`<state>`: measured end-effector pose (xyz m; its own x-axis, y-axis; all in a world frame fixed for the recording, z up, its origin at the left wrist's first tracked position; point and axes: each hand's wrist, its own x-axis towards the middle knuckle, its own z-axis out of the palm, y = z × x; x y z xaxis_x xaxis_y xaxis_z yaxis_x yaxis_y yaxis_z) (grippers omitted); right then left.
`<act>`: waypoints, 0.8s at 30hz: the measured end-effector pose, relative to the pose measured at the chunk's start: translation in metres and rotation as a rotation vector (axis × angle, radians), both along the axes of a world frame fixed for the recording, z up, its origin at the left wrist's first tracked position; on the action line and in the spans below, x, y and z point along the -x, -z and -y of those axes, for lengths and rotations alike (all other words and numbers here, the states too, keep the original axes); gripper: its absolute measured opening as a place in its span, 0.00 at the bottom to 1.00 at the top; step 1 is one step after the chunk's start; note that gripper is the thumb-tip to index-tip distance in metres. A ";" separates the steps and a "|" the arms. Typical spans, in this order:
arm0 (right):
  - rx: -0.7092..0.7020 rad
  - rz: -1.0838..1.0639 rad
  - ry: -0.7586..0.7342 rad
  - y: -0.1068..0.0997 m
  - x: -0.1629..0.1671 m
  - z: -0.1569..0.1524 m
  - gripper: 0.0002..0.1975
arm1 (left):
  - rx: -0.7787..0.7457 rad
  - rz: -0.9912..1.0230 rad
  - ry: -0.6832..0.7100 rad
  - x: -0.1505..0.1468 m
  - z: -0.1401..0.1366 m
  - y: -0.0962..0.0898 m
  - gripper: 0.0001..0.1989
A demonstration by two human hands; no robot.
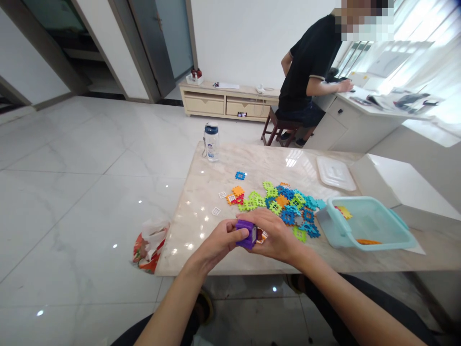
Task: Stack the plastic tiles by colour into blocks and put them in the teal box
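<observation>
Glossy marble-patterned table (201, 192), smooth; translucent aqua tub (331, 225) at right, rounded corners, few pieces inside, likely parked aside to leave working space; notched flat tiles (275, 207), lime, blue, orange, plastic-looking, heaped just beyond hands, probably for easy picking; left hand (225, 238) and right hand (275, 230) close together, both clamped on purple block (247, 225) above near table edge, perhaps for steadiness; block boxy; thin white lattice pieces (216, 211) loose, left of heap
</observation>
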<state>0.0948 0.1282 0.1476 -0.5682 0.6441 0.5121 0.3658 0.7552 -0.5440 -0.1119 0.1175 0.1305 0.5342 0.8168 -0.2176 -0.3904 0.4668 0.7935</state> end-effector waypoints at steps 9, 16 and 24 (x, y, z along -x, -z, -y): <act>0.036 0.033 0.046 0.001 0.000 0.002 0.28 | 0.055 0.014 -0.010 -0.004 -0.001 0.009 0.26; 0.059 0.044 0.008 0.000 0.002 0.000 0.28 | 0.002 0.026 0.019 -0.004 -0.001 0.012 0.28; 0.122 0.084 0.039 -0.005 0.005 0.005 0.34 | 0.031 -0.059 -0.019 -0.005 0.000 0.017 0.29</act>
<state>0.0897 0.1230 0.1526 -0.5793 0.7212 0.3799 0.4419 0.6695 -0.5971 -0.1072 0.1176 0.1131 0.5045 0.8190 -0.2734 -0.3524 0.4844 0.8007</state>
